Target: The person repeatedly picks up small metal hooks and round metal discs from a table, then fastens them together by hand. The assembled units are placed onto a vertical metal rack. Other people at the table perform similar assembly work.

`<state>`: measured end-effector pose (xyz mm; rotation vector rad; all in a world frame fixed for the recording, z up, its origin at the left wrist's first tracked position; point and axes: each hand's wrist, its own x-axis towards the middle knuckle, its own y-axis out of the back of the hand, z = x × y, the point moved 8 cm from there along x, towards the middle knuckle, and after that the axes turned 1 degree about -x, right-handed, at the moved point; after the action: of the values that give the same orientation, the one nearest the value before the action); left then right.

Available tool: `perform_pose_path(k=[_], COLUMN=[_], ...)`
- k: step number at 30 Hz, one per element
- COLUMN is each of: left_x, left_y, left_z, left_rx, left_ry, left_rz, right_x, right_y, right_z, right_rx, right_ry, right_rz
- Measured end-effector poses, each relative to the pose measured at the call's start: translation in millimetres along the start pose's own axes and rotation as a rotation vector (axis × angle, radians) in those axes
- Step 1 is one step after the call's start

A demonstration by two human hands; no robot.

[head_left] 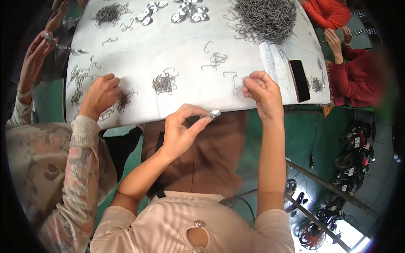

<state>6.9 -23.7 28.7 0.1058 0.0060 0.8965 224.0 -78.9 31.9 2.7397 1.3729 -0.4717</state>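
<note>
- Left hand (180, 128) pinching a small, shiny silver metal piece (214, 114) at the white table (168, 46)'s near edge!
- Right hand (266, 95) over the table's near right, fingers curled; can't tell whether they grip anything.
- Grey wire hooks (270, 19) heaped at the table's far right.
- White tags (357, 142) beyond the table's right, too small to read.

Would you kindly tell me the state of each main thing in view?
Left hand: pinching a shiny metal piece
Right hand: fingers curled, grip unclear
Phone: lying flat, screen dark
Large wire-hook pile: densely heaped
Small wire-hook pile: loosely heaped
Silver metal pieces: lying in clusters
</note>
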Motion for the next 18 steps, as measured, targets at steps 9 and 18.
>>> perform_pose_path(k=[9, 18], left_x=[-2, 1], left_y=[-3, -5], left_z=[1, 1], left_rx=[-0.018, -0.004], left_ry=[-0.017, -0.038], left_rz=[-0.022, 0.002], right_x=[-61, -86], right_y=[-33, -40], right_z=[23, 5], right_rx=[0.101, 0.060], right_ry=[-0.102, 0.161], right_rz=[0.007, 0.201])
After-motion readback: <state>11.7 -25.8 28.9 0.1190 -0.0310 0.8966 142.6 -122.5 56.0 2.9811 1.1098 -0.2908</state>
